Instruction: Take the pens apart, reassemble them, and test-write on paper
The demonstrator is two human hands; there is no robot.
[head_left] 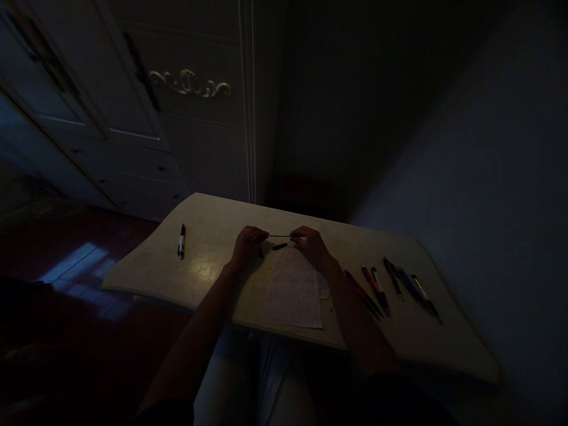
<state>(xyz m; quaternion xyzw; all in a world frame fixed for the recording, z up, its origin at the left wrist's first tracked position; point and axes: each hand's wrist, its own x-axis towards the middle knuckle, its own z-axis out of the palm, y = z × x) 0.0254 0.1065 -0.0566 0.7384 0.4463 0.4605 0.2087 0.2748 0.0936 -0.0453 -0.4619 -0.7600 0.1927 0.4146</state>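
Note:
A thin dark pen refill (279,236) stretches level between my two hands above the table. My left hand (249,241) pinches its left end, and the fingertips of my right hand (307,239) are closed on the other end. Just below it lies a short dark pen barrel piece (280,247). Another small dark piece (261,253) shows close under my left hand; its kind is too dim to tell. A written sheet of paper (295,290) lies between my forearms, partly over a smaller paper (323,287).
The pale table (213,231) has curved edges. One pen (181,241) lies at its left. Several pens, among them a red pen (364,294) and a blue pen (413,287), lie at the right. A cabinet (199,142) stands behind, and a wall (488,195) borders the right side.

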